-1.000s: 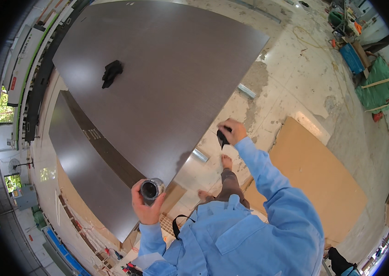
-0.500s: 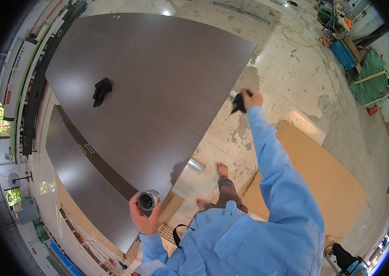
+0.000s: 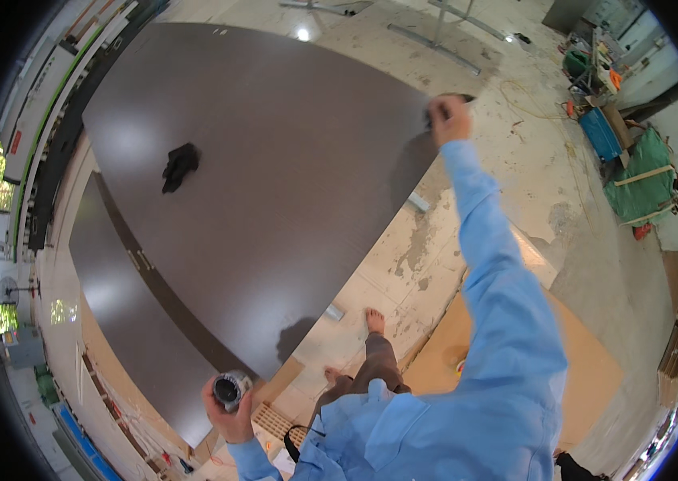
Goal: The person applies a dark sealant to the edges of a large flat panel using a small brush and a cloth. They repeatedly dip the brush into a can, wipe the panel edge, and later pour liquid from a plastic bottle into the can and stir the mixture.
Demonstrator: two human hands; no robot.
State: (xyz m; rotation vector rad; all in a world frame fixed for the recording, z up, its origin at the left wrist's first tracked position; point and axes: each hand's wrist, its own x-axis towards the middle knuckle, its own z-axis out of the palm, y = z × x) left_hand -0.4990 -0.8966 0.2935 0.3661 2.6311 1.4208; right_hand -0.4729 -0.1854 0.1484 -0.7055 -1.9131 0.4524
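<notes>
A large dark grey-brown panel [image 3: 267,168] lies flat in front of me. My left hand [image 3: 234,426] is closed around a small open can [image 3: 230,388] with dark contents, held beside the panel's near corner. Stretched far forward, my right hand [image 3: 451,124] grips a black cloth [image 3: 429,119] at the panel's far right corner. Most of that cloth is hidden behind the fingers. Another crumpled black cloth [image 3: 181,167] rests on the left part of the panel.
Left of the large panel lies a second dark panel [image 3: 110,280]. A long machine [image 3: 58,128] stands along the left side. Brown board [image 3: 563,361] lies at my right, and metal stands [image 3: 435,44] are on the floor beyond. Green sacking [image 3: 643,180] and a blue box [image 3: 599,134] stand far right.
My right hand has moved forward with the black cloth, from beside the panel's right edge to its far corner. My left hand, with the can, sits lower and farther left in view.
</notes>
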